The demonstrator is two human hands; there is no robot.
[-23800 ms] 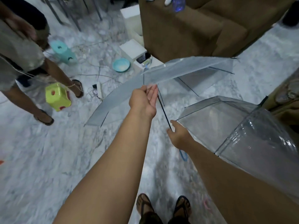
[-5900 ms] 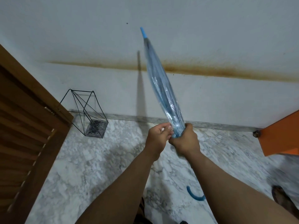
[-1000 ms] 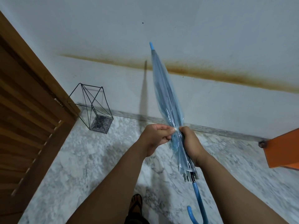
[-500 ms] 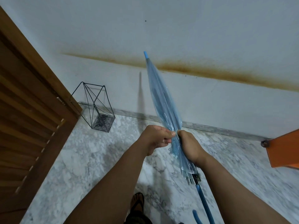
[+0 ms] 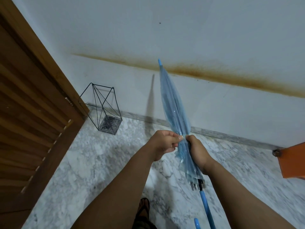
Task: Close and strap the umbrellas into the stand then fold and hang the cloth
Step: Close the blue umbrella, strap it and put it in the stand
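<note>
A pale wall fills the far side of the view, with a rusty brown stain running across it from left to right. Below it, the marble floor spreads out grey and white, meeting the wall at a thin grey skirting strip. On the left, a brown wooden louvred door runs down the frame. Far right, an orange panel pokes in at the edge, a small round fitting at its corner.

Over by the door, a black wire umbrella stand sits on the floor against the wall, and it holds nothing that can be seen.

Centre frame, the blue see-through umbrella is folded shut and held off the floor, tip pointing up and away toward the wall, curved blue handle hanging down near the person's feet. It is well to the right of the stand, not in it. Its shadow falls as a thin dark streak on the wall just to its left.

The right hand is wrapped tight around the gathered canopy low down, just above the rib ends. The left hand is closed with fingertips pinched together right against the canopy beside the right hand, on what seems to be a small strap, too small to make out clearly.

A sandalled foot shows at the bottom.
</note>
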